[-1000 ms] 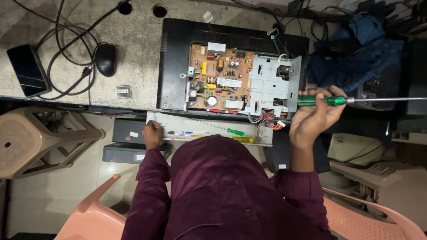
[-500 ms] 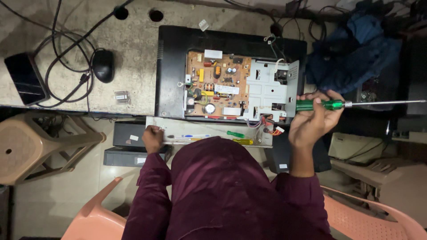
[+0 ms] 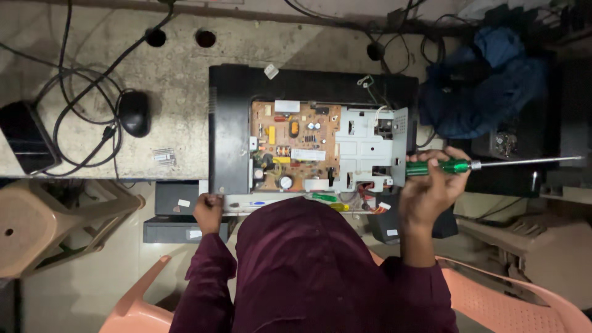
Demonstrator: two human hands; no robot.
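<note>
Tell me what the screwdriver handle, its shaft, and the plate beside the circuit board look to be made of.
Screwdriver handle in the right hand: glossy translucent green, likely plastic. Shaft: thin, straight, silvery with a bright sheen, probably steel. Plate beside the tan circuit board: flat pale grey with punched holes and bent tabs, apparently sheet metal with a matte finish. The left hand rests at the black casing's edge.
</note>
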